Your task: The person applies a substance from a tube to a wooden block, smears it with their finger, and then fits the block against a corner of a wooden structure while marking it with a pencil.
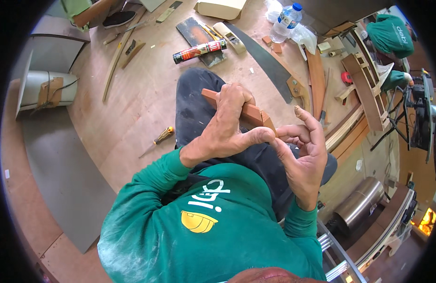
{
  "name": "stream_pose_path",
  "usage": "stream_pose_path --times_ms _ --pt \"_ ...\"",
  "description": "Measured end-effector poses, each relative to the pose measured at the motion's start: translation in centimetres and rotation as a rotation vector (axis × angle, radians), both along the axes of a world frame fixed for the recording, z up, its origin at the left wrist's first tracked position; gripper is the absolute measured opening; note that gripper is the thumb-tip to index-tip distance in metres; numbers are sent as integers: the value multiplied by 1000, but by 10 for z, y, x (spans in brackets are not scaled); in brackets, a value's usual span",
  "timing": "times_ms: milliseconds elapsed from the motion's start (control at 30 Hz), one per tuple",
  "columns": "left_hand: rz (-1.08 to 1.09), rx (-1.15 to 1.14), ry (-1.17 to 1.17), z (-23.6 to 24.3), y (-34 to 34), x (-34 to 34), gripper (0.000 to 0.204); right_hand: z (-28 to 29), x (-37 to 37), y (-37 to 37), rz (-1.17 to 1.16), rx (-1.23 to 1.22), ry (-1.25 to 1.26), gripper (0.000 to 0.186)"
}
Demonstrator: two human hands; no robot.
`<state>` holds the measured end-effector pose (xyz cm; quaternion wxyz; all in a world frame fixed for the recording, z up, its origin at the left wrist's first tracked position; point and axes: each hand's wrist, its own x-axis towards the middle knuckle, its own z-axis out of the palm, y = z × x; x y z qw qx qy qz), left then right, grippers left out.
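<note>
My left hand (227, 115) grips a short reddish-brown wooden strip (253, 114) above my lap, fingers over its top and thumb stretched toward its right end. That end is cut at an angle and shows a seam across it. My right hand (305, 160) meets the same end, its thumb and a fingertip closed together beside my left thumb. Whether something small is pinched there is hidden. One right finger is raised, with a brownish smear or covering on its tip.
On the wooden floor ahead lie a sealant cartridge (199, 51), a block plane (229, 37), a handsaw (260, 59) and a water bottle (286, 23). A screwdriver (157, 140) lies left of my knee. Timber (316, 80) and a metal cylinder (359, 203) are rightward. A co-worker (390, 35) bends at far right.
</note>
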<state>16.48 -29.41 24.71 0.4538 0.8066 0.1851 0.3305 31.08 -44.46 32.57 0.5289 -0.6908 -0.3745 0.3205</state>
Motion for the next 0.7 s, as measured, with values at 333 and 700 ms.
stream_pose_path --times_ms 333,700 --pt "-18 37 9 3 0 2 67 -2 3 2 10 -3 -21 69" --pt "-14 31 -32 5 -1 5 71 -3 7 2 39 -20 -22 66"
